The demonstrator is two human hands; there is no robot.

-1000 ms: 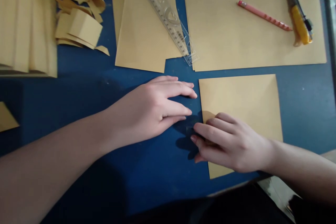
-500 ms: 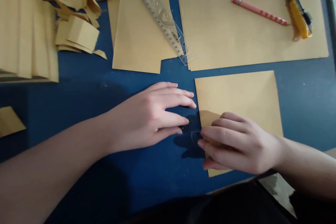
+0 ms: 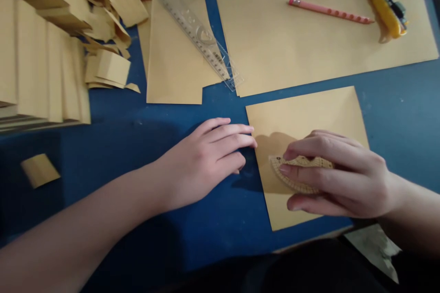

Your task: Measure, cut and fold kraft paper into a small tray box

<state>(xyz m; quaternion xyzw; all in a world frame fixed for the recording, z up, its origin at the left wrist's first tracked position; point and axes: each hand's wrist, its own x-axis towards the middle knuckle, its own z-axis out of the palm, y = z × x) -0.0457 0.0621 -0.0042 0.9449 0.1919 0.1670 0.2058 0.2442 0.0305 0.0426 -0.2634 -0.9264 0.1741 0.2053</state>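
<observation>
A clear protractor [image 3: 296, 185] lies over the square piece of brown card [image 3: 330, 107], its curved edge toward me. My right hand [image 3: 357, 174] grips it between the fingers and thumb, which hide its right part. Whether the protractor is pressed flat on the card cannot be made out. My left hand [image 3: 206, 160] is palm down over the blue table with its fingers stretched out, the longest ones reaching the card's left edge. Nothing is held in it.
Beyond the card lies a large brown sheet [image 3: 261, 32] bearing a pink pencil [image 3: 330, 11] and a yellow utility knife [image 3: 385, 11]. A clear ruler [image 3: 195, 34] bridges it and a notched sheet [image 3: 172, 75]. Folded card [image 3: 34, 64] and scraps [image 3: 113, 67] crowd the left of the blue table [image 3: 120, 146].
My right hand has moved right with the protractor, from the card's left edge to over its middle. My left hand stays open near that edge. The view has shifted slightly.
</observation>
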